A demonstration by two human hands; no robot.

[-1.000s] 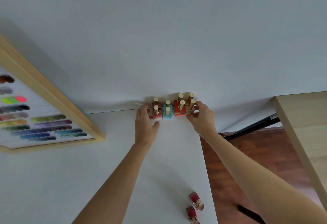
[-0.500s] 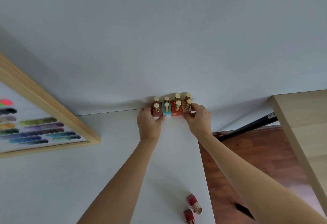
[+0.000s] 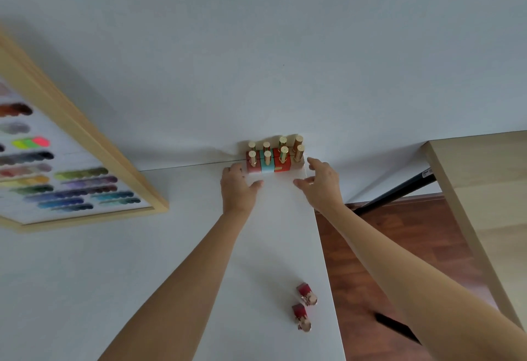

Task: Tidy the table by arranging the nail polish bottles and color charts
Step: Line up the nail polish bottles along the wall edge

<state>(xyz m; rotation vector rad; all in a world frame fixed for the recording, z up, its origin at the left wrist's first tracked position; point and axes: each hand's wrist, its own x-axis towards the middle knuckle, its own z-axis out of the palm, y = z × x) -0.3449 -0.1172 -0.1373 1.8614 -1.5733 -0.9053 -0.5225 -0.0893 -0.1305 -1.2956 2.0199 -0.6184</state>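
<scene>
Several nail polish bottles [image 3: 273, 158] with gold caps stand packed in two tight rows against the wall at the white table's far right corner; their bases are red, light blue and pale. My left hand [image 3: 238, 188] rests just in front and to the left of the group, fingers apart, holding nothing. My right hand [image 3: 320, 182] hovers just right of the group, open, not touching it. Two dark red bottles [image 3: 305, 305] lie on their sides near the table's right edge, closer to me. A wood-framed color chart [image 3: 65, 180] lies at the left.
The white table [image 3: 142, 275] ends at its right edge above a brown wooden floor [image 3: 399, 246]. A light wood table [image 3: 484, 189] stands to the right, with a black bar below it. A white wall rises right behind the bottles.
Both hands pressed the bottle group together from the sides, then let go and drew back slightly. The bottles now stand close-packed without gaps.
</scene>
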